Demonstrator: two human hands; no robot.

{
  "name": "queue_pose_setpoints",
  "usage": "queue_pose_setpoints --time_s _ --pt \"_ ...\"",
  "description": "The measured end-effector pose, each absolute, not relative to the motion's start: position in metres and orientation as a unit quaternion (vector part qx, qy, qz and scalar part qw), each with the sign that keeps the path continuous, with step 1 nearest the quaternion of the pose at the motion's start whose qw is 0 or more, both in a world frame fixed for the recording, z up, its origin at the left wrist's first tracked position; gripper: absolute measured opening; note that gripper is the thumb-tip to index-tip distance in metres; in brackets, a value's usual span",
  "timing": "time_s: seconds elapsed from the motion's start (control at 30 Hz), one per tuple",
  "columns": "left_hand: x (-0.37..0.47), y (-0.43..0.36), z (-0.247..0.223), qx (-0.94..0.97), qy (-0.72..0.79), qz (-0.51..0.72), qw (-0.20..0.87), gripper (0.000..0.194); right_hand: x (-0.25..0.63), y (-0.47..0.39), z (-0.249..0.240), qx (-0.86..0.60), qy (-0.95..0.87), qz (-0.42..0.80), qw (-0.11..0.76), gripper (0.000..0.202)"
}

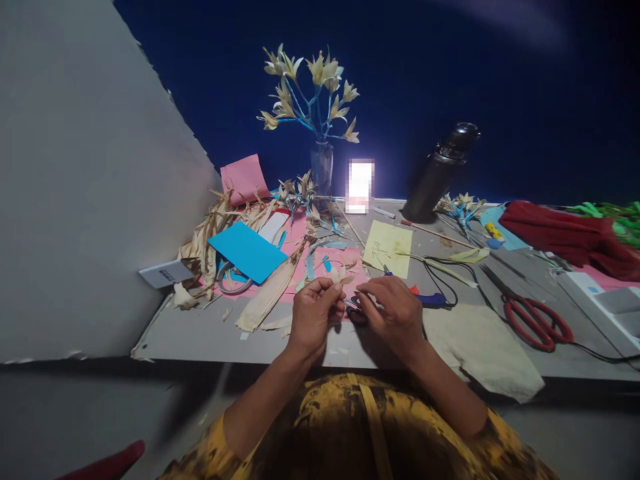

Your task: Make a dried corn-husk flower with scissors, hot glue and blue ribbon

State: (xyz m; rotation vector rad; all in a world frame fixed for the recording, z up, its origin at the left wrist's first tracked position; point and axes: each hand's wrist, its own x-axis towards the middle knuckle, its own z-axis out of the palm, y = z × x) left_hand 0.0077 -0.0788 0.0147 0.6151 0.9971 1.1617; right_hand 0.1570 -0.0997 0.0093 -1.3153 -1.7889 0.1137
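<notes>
My left hand [315,312] is closed, pinching a small pale husk flower [340,274] between thumb and fingertips. Close beside it, my right hand [393,308] has its thumb and forefinger drawn together. Whatever lies between those fingertips is too small to make out. Both hands are above the front of the table, over pink paper [300,233] scattered with husk scraps. Dark scissor handles [356,315] show partly beneath my right hand. A blue-handled tool [434,300] with a black cord lies just to its right.
A glass vase [322,167] of husk flowers stands at the back, near a leaning dark flask [435,177]. Dried husks [213,227] and a blue sheet [247,252] lie left. Red-handled scissors [537,323], a yellow note [388,247] and a white box [600,307] are right.
</notes>
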Motion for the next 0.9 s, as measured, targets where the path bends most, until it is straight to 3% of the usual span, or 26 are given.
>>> queue_pose_setpoints --time_s 0.17,0.27,0.57,0.9 --pt "0.008 -0.078 0.011 0.279 0.447 0.507 0.682 0.030 0.156 -0.098 0.001 -0.515 -0.503 0.425 0.549 0.017" --pt "0.010 -0.078 0.011 0.274 0.438 0.503 0.692 0.029 0.152 -0.099 0.000 -0.484 -0.384 0.542 0.570 0.024" --pt "0.003 -0.078 0.014 0.252 0.410 0.490 0.727 0.028 0.150 -0.096 0.002 -0.441 -0.282 0.615 0.590 0.031" --pt "0.002 -0.077 0.009 0.262 0.437 0.496 0.703 0.030 0.141 -0.093 -0.007 -0.442 -0.325 0.608 0.574 0.028"
